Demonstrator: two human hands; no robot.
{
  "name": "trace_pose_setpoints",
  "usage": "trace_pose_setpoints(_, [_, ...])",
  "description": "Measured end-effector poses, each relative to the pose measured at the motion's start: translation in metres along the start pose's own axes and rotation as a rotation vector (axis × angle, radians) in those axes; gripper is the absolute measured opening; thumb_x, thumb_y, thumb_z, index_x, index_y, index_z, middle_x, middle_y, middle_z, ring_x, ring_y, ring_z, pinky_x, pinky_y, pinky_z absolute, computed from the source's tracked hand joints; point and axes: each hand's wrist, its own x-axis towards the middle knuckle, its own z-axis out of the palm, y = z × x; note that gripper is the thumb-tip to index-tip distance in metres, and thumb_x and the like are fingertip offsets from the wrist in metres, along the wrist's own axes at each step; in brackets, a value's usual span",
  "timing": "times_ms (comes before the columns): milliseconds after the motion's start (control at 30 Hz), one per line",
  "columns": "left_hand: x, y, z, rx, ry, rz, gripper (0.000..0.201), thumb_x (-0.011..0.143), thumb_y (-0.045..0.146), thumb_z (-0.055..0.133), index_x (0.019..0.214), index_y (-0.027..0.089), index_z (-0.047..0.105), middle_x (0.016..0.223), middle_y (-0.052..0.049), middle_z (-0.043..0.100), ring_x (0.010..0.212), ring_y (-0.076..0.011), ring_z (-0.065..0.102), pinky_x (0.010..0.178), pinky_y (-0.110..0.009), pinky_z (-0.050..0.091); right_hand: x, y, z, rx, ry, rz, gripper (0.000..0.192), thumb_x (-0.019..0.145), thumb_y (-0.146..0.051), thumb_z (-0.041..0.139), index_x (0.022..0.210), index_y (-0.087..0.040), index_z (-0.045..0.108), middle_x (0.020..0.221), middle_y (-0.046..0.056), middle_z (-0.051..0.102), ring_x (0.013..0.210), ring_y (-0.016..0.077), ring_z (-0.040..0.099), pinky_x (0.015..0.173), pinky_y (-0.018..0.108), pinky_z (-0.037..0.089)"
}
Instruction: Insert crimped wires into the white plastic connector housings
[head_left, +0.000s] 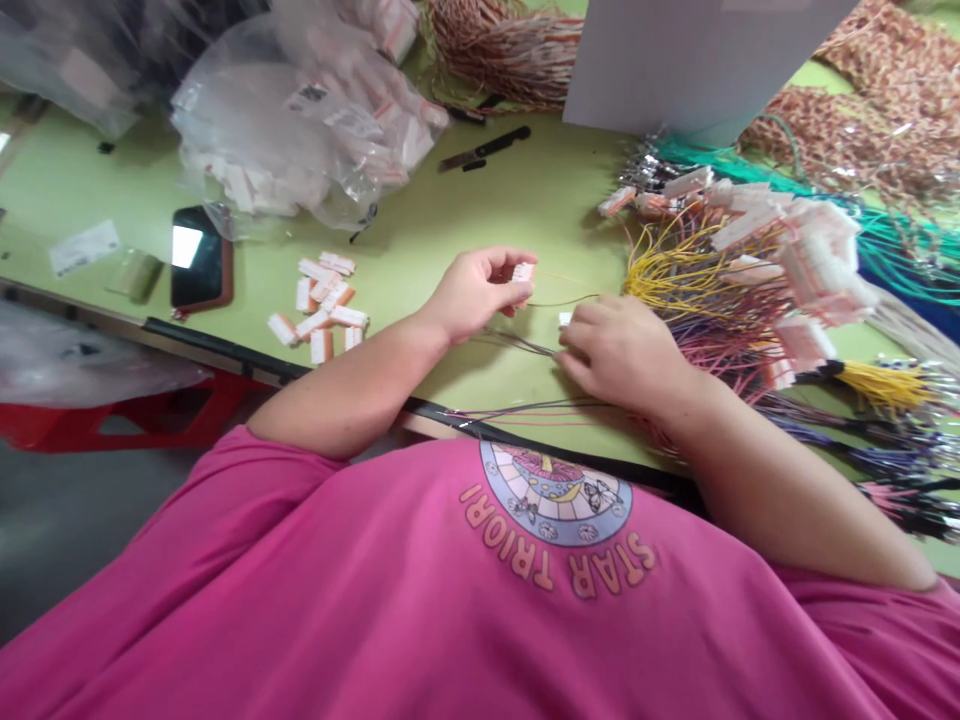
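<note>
My left hand (480,292) is closed, pinching a small white-and-orange plastic connector housing (523,272) between thumb and fingers. Thin wires, one yellow and one dark, stretch from that housing toward the right. My right hand (619,350) is curled palm down over the table, its fingertips around thin dark wires (525,346). Exactly how many wires it grips is hidden under the fingers. Beside its index finger shows a small white piece (565,319). Left of my left forearm, several loose white-and-orange connector housings (327,293) lie in a small pile on the green table.
Bundles of yellow wires (660,270) with connectors attached spread at the right. Clear plastic bags (300,120) of housings sit at the back left. A black-handled knife (499,146) lies ahead, a phone (201,265) at left. A grey panel (690,70) stands at the back.
</note>
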Motion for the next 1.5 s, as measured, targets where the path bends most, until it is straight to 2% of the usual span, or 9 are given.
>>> trace_pose_setpoints(67, [0.000,0.000,-0.001,0.013,-0.012,0.001,0.034,0.072,0.008,0.073,0.105,0.013,0.069,0.083,-0.002,0.067,0.065,-0.0087,0.060,0.061,-0.023,0.050,-0.002,-0.001,-0.001,-0.091,-0.170,-0.028,0.019,0.087,-0.022,0.056,0.078,-0.016,0.072,0.082,0.013,0.070,0.073,0.0243,0.059,0.067,0.038,0.037])
trace_pose_setpoints(133, [-0.001,0.001,-0.002,0.027,-0.020,0.003,0.034,0.073,0.008,0.072,0.107,0.013,0.069,0.084,-0.003,0.067,0.066,-0.0093,0.060,0.063,-0.025,0.051,-0.002,0.000,-0.001,-0.098,-0.230,-0.006,0.019,0.085,-0.016,0.055,0.075,-0.016,0.071,0.078,0.011,0.070,0.067,0.0214,0.058,0.062,0.036,0.033])
trace_pose_setpoints(400, [0.000,0.001,-0.007,0.076,-0.070,-0.007,0.035,0.074,0.008,0.072,0.109,0.013,0.069,0.084,-0.003,0.067,0.071,-0.0110,0.061,0.070,-0.027,0.052,-0.002,0.006,-0.010,0.047,-0.182,0.134,0.013,0.078,-0.017,0.056,0.082,-0.020,0.069,0.080,0.007,0.071,0.068,0.0202,0.059,0.061,0.031,0.031])
trace_pose_setpoints(633, [-0.002,0.001,-0.007,-0.010,-0.125,-0.017,0.035,0.072,0.010,0.074,0.106,0.013,0.069,0.084,-0.002,0.067,0.067,-0.0081,0.059,0.064,-0.022,0.049,0.002,-0.012,-0.018,0.337,-0.152,0.045,0.027,0.077,-0.012,0.052,0.097,-0.017,0.070,0.086,0.006,0.072,0.076,0.0189,0.060,0.070,0.029,0.040])
trace_pose_setpoints(800, [-0.008,0.000,-0.005,-0.204,-0.279,-0.139,0.044,0.067,0.024,0.086,0.106,0.014,0.068,0.086,-0.002,0.069,0.066,-0.0062,0.059,0.061,-0.019,0.048,-0.003,-0.021,-0.026,0.756,0.044,-0.026,0.018,0.087,-0.023,0.056,0.091,-0.018,0.073,0.081,0.002,0.073,0.071,0.0134,0.062,0.070,0.026,0.045])
trace_pose_setpoints(933, [-0.009,-0.004,0.000,-0.314,-0.344,-0.190,0.054,0.060,0.033,0.092,0.105,0.016,0.067,0.087,-0.002,0.070,0.067,-0.0076,0.062,0.061,-0.020,0.050,-0.002,-0.009,-0.013,0.915,0.281,0.216,0.019,0.085,-0.030,0.063,0.090,-0.019,0.077,0.074,0.002,0.073,0.065,0.0136,0.062,0.063,0.027,0.047])
trace_pose_setpoints(1033, [-0.009,-0.006,0.001,-0.320,-0.345,-0.188,0.054,0.060,0.034,0.093,0.104,0.016,0.068,0.088,-0.002,0.071,0.065,-0.0069,0.062,0.060,-0.020,0.050,0.000,0.000,-0.003,0.847,0.269,0.287,0.025,0.088,-0.030,0.058,0.097,-0.019,0.079,0.071,0.001,0.072,0.064,0.0144,0.063,0.064,0.028,0.048])
trace_pose_setpoints(1167, [-0.010,-0.004,0.001,-0.290,-0.322,-0.169,0.053,0.062,0.035,0.092,0.105,0.015,0.067,0.088,-0.002,0.071,0.064,-0.0063,0.061,0.060,-0.020,0.051,0.003,0.001,-0.001,0.621,0.220,0.298,0.030,0.088,-0.022,0.051,0.103,-0.018,0.077,0.088,0.004,0.076,0.078,0.0175,0.067,0.075,0.030,0.048])
trace_pose_setpoints(1500, [-0.013,-0.005,0.006,-0.295,-0.327,-0.167,0.055,0.060,0.034,0.093,0.104,0.015,0.067,0.090,-0.002,0.071,0.066,-0.0070,0.062,0.060,-0.020,0.051,0.004,-0.005,0.000,0.464,0.221,0.308,0.031,0.093,-0.028,0.047,0.087,-0.016,0.074,0.083,0.006,0.074,0.074,0.0168,0.063,0.071,0.028,0.042])
